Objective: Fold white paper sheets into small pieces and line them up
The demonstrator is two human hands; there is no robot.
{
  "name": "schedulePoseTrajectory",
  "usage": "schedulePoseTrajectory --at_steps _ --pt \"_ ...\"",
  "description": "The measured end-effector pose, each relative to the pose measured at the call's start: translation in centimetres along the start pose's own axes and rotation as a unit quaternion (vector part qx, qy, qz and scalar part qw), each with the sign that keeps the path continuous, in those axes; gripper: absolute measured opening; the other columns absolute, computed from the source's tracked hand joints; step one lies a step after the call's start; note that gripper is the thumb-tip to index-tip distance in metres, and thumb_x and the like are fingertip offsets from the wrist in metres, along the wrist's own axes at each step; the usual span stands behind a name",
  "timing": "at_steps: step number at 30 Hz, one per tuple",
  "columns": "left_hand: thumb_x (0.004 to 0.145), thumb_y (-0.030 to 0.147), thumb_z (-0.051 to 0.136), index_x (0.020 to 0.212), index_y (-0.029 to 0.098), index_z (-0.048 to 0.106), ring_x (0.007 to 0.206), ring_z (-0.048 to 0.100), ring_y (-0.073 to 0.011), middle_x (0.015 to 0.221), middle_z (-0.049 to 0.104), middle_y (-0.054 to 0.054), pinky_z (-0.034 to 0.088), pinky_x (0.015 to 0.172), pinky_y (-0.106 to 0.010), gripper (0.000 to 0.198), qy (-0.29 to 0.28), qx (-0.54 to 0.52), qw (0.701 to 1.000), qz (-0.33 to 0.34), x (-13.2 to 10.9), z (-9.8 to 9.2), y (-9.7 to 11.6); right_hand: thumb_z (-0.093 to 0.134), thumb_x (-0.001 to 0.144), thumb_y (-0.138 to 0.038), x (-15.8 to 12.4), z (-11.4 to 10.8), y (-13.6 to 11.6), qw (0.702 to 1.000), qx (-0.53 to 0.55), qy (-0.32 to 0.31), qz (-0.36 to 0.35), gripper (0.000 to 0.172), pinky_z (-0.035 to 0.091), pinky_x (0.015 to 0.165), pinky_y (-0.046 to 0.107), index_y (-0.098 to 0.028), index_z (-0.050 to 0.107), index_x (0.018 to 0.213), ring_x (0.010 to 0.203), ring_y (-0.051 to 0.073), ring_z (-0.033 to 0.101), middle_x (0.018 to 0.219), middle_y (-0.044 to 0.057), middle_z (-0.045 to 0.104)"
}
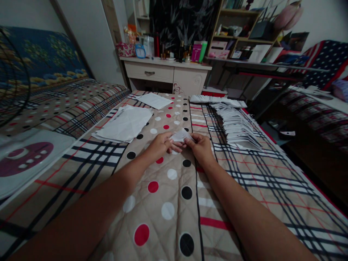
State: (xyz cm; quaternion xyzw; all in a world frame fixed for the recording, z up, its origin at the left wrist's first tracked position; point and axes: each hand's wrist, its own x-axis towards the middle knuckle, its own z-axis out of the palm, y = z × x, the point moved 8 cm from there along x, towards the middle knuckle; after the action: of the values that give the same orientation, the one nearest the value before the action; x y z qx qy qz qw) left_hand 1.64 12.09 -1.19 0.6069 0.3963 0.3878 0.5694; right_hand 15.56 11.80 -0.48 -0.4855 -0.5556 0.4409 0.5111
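Both hands meet over the middle of the bed cover. My left hand [162, 143] has its fingers closed on the left end of a small folded white paper [179, 136]. My right hand [200, 145] pinches the same paper at its right end, thumb on top. Behind and left lies a stack of white sheets [125, 124], with another white sheet [154, 100] farther back. To the right stands a long row of folded white papers [236, 127], and a further bundle [214, 99] lies across its far end.
The patterned bed cover [176, 195] lies under everything. A white bag with a pink print [29, 159] is at the left edge. Beyond the bed are a white dresser [163, 74] with bottles and a blue clock [140, 50], and a desk [261, 64] at the right.
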Motion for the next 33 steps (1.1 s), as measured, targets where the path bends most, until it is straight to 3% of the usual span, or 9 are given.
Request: schedulePoseTrajectory --at_steps 4,9,13,19,23,25,28,33 --pt "0.086 0.022 0.051 0.119 0.015 0.041 0.074 0.075 -0.0221 0.091 0.075 -0.013 0.046 0.053 -0.023 0.035 -0.005 -0.028 1.0 0.002 0.0 -0.3 -0.1 0.063 0.074 -0.032 0.0 0.2 0.0 0.999 0.043 -0.016 0.021 0.016 0.05 0.061 0.028 -0.018 0.068 0.078 0.06 0.018 0.064 0.069 0.004 0.07" --pt "0.087 0.022 0.052 0.096 0.015 0.047 0.068 0.074 -0.0187 0.087 0.075 -0.013 0.044 0.049 -0.02 0.012 0.049 -0.014 0.999 -0.009 0.2 -1.1 -0.3 0.064 0.076 -0.029 -0.3 0.3 0.2 0.994 0.095 -0.017 0.043 0.011 0.052 0.06 0.029 -0.019 0.066 0.078 0.058 0.017 0.065 0.067 0.004 0.07" --pt "0.088 0.027 0.053 0.084 0.016 0.049 0.059 0.07 -0.016 0.078 0.075 -0.011 0.041 0.046 -0.019 0.013 0.098 -0.005 0.995 -0.011 0.1 -2.0 -0.2 0.066 0.076 -0.032 -0.5 0.6 0.2 0.993 0.109 -0.029 0.046 0.015 0.052 0.059 0.028 -0.018 0.063 0.074 0.055 0.016 0.064 0.065 0.003 0.069" --pt "0.08 0.033 0.065 0.08 0.013 0.058 0.061 0.068 -0.015 0.072 0.071 -0.006 0.042 0.048 -0.019 0.021 0.126 0.028 0.992 -0.009 -0.2 -2.5 0.1 0.068 0.074 -0.04 -0.7 0.9 0.1 0.998 0.052 -0.024 0.041 0.026 0.047 0.048 0.024 -0.018 0.058 0.066 0.047 0.013 0.059 0.061 0.002 0.066" --pt "0.07 0.032 0.074 0.075 0.012 0.064 0.063 0.064 -0.0151 0.069 0.067 -0.003 0.045 0.052 -0.022 0.023 0.124 0.149 0.98 0.047 -0.4 -2.0 1.2 0.063 0.078 -0.039 -0.8 2.0 0.1 0.995 -0.016 -0.096 0.018 0.027 0.037 0.043 0.021 -0.018 0.057 0.062 0.042 0.01 0.049 0.052 -0.001 0.058" --pt "0.073 0.035 0.07 0.072 0.013 0.065 0.06 0.061 -0.0141 0.067 0.066 -0.002 0.045 0.051 -0.022 0.023 0.118 0.17 0.977 0.056 -0.5 -1.7 1.5 0.061 0.081 -0.039 -0.9 2.3 0.0 0.99 -0.053 -0.127 -0.002 0.03 0.032 0.043 0.021 -0.017 0.057 0.06 0.042 0.009 0.045 0.05 -0.002 0.055" --pt "0.085 0.043 0.057 0.068 0.014 0.064 0.045 0.055 -0.0117 0.055 0.062 0.0 0.042 0.043 -0.021 0.034 0.118 0.158 0.98 0.016 -0.8 -1.5 1.2 0.058 0.082 -0.037 -1.2 2.8 -0.1 0.982 -0.091 -0.164 -0.022 0.033 0.031 0.045 0.021 -0.017 0.055 0.056 0.045 0.009 0.043 0.05 -0.001 0.054" --pt "0.092 0.051 0.045 0.059 0.016 0.057 0.034 0.048 -0.0104 0.042 0.052 0.001 0.034 0.034 -0.021 0.049 0.171 0.179 0.969 0.001 -1.3 -2.3 1.6 0.058 0.081 -0.034 -1.7 3.5 -0.2 0.977 -0.072 -0.201 -0.004 0.03 0.027 0.043 0.02 -0.017 0.053 0.057 0.042 0.007 0.039 0.048 -0.002 0.054"
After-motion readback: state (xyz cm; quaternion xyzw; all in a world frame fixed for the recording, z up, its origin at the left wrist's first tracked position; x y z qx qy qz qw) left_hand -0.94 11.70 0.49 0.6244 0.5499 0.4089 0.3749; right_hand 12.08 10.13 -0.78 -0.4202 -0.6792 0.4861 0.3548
